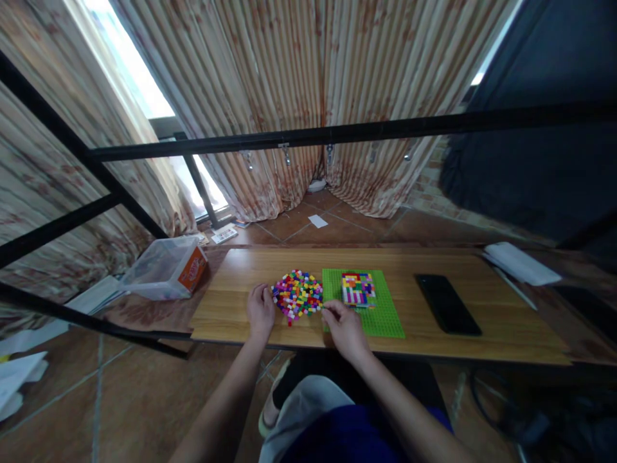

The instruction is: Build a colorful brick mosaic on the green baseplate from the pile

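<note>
- The loose bricks (297, 294) lie in a heap left of the middle of the worktop (241, 265), between its far and near edges; they look light, hard and smooth, apt to slip or scatter, and each is probably best pinched by two opposite sides
- The brick block (358, 290) sits on the far half of the green plate (385, 321), just right of the heap; it seems stiff but might split at its joints, so low on two opposite sides looks the surest hold
- The plate looks thin and light, easiest to take by its bare near right corner, close to the worktop's near edge
- The right hand (346, 326) reaches in from the near edge, back upward, over the plate's left side; thumb and forefinger almost meet by the heap's right edge, and whether a brick is between them I cannot tell
- The left hand (261, 312) is at the heap's left edge, fingers bent and slightly parted from the thumb; any brick in them is too small to tell
- A dark phone (448, 303) lies towards the worktop's right end
</note>
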Action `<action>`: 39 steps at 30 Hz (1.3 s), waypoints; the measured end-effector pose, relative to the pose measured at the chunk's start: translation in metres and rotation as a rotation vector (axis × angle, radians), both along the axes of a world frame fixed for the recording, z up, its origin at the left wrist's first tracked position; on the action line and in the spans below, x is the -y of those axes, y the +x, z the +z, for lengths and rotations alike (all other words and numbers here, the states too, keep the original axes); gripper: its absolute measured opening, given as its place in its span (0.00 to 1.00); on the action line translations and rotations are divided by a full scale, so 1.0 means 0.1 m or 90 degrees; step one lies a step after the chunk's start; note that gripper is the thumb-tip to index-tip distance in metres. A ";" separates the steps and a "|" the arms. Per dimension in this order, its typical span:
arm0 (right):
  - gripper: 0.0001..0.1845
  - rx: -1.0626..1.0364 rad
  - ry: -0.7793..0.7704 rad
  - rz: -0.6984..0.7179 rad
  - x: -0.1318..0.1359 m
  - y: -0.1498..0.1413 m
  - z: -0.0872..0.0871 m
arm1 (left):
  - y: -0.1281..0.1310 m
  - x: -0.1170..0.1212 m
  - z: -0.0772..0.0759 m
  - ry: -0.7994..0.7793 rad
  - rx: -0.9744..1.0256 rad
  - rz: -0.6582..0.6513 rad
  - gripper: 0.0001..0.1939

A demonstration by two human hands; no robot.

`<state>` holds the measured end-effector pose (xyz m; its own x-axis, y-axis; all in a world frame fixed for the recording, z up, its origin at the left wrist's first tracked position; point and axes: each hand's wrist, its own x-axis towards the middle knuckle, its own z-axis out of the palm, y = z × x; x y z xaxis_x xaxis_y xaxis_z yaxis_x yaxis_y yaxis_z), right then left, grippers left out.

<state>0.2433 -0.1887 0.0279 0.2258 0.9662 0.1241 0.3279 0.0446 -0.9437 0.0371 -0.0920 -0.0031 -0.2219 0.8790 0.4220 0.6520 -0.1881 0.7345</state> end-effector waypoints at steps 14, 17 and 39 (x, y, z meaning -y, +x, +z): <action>0.12 -0.033 0.037 -0.013 -0.48 -0.31 0.00 | 0.01 0.01 -0.02 -0.022 -0.024 -0.033 0.16; 0.14 -0.086 0.022 -0.040 -0.27 -0.10 -0.02 | 0.01 0.01 -0.02 -0.025 -0.017 -0.046 0.17; 0.12 -0.058 0.036 -0.314 -0.14 1.07 -0.09 | -0.01 -0.01 0.04 -0.085 -0.055 -0.042 0.17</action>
